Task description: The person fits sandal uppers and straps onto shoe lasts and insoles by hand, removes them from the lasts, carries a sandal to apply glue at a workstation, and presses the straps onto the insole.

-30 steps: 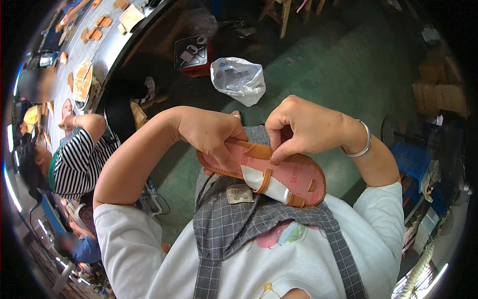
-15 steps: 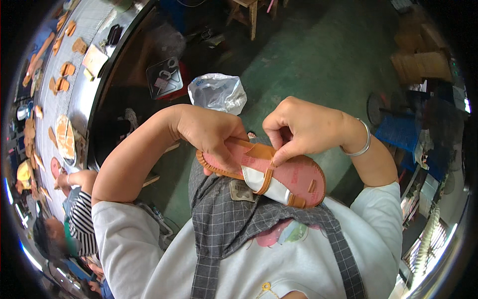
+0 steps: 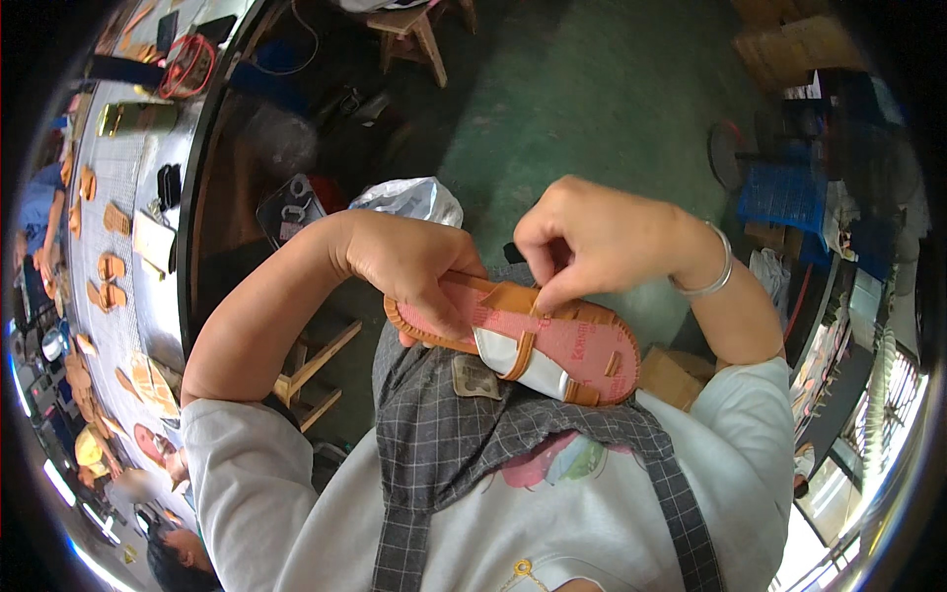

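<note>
Seen from above, a person in a white shirt and a grey checked apron holds a sandal against the chest, its pink insole facing up, edged with tan stitched trim and crossed by tan and white straps. The left hand grips the sandal's left end, fingers curled together around its edge. The right hand, a silver bangle at its wrist, pinches thumb and fingertips closed on a tan strap near the sandal's middle. Just beyond the hands, a crumpled clear plastic bag lies on the green floor. Farther left, a long metal worktable carries rows of tan sandal parts, with other workers partly visible along its far side.
</note>
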Demonstrator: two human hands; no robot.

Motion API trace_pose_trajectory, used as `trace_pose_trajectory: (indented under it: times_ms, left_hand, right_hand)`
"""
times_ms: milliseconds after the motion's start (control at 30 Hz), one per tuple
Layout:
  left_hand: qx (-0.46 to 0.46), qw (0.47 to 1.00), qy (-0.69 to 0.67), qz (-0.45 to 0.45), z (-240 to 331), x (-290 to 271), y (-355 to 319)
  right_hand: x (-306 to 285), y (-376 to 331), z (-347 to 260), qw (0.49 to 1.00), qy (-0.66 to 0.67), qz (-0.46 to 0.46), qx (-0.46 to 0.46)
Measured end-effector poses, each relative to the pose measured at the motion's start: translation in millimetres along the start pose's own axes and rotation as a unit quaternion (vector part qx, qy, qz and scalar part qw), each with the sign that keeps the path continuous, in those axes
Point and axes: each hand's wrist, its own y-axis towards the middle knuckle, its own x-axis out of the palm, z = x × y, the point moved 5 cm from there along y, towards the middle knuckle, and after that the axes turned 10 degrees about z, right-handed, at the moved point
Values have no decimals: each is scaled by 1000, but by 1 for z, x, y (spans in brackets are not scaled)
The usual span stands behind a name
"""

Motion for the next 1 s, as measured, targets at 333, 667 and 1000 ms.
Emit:
trace_pose_trajectory:
  times_ms: [333,667,1000]
  left_hand:
    - [-4,1000,28,4,133,-95,108]
    - [-23,998,57,28,296,-189,232]
    - [-19,996,88,1,411,-329,310]
  right_hand:
    - [-172,-60,86,986,166,-8,25]
    - [-357,-128,161,997,48,-24,-62]
    - [-530,-122,233,996,-23,28,-77]
